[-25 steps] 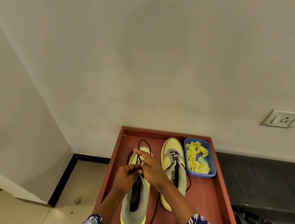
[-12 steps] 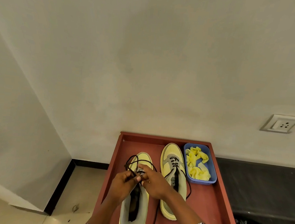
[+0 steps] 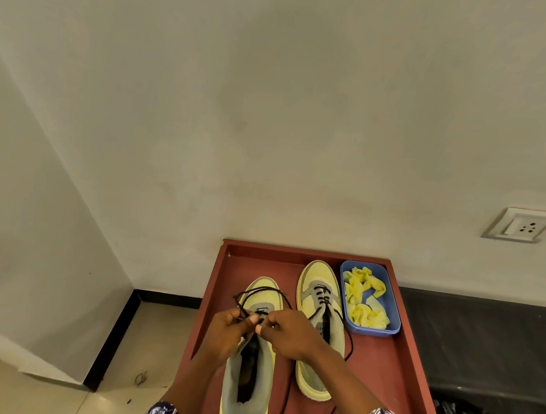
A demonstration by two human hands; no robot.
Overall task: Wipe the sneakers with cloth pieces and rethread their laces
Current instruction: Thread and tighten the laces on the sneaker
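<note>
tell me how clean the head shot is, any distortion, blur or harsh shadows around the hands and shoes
Head view: wide-angle bending shows in the tray, whose sides splay toward the bottom, and in the slanted wall socket. Light is soft and even, no glare. The left hand and right hand on the black lace look reasonably sharp; only faint shadows beside the sneakers.

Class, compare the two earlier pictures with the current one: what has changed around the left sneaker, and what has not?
The right hand, its fingers raised a second ago, has come down to meet the left hand over the left sneaker; both now pinch the black lace, whose loop lies lower, over the toe. The right sneaker, blue tub of yellow cloths and tray are unchanged.
</note>
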